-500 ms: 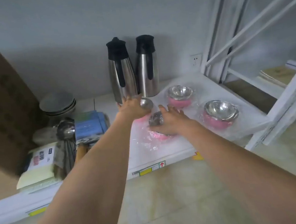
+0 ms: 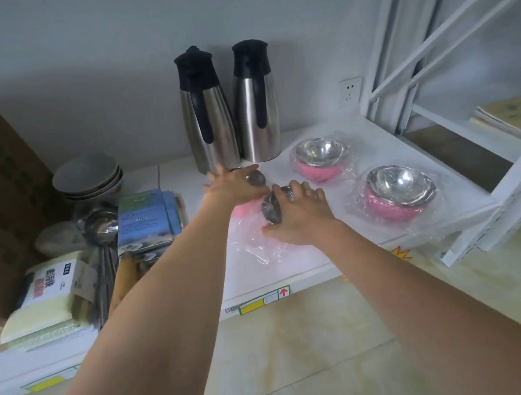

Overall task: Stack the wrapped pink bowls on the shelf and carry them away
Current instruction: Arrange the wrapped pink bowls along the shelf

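White shelf at low height, my two hands working wrapped bowls near its front edge.

Nearest, my right hand [image 2: 299, 217] curls over a wrapped pink bowl [image 2: 271, 210], tilted on edge, fingers clasping its rim. Just left, my left hand [image 2: 235, 185] grips a second bowl [image 2: 255, 178], touching it. Two more wrapped bowls [image 2: 399, 193] [image 2: 320, 156] lie farther right, nearer my right hand. Behind stand two steel flasks [image 2: 229, 117].
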